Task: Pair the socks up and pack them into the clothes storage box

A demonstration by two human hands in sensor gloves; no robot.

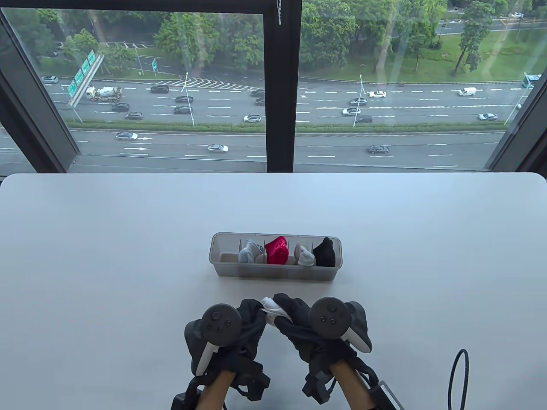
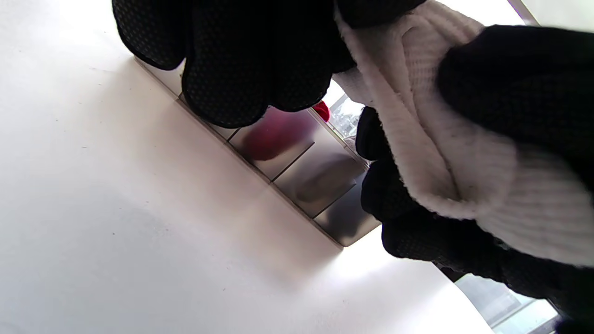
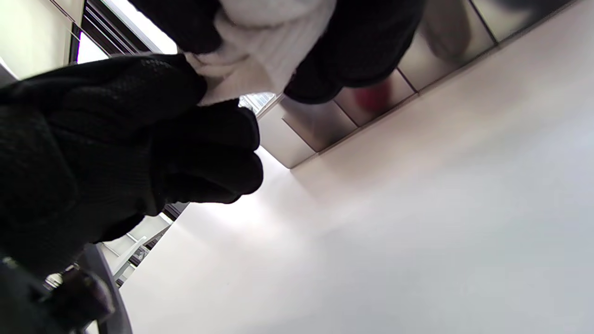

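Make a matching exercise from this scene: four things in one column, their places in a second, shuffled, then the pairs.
Things
1. red socks
2. black socks
3. white socks
4. cable

Places
A. held between both hands, near the table's front edge
B. rightmost compartment of the box
C. on the table at the right, near its front edge
D. box compartment between two grey-white pairs

Pairs: 1-D, 2-B, 3-A, 4-C

The left hand and right hand both grip the white socks. The box's leftmost compartment holds no socks.
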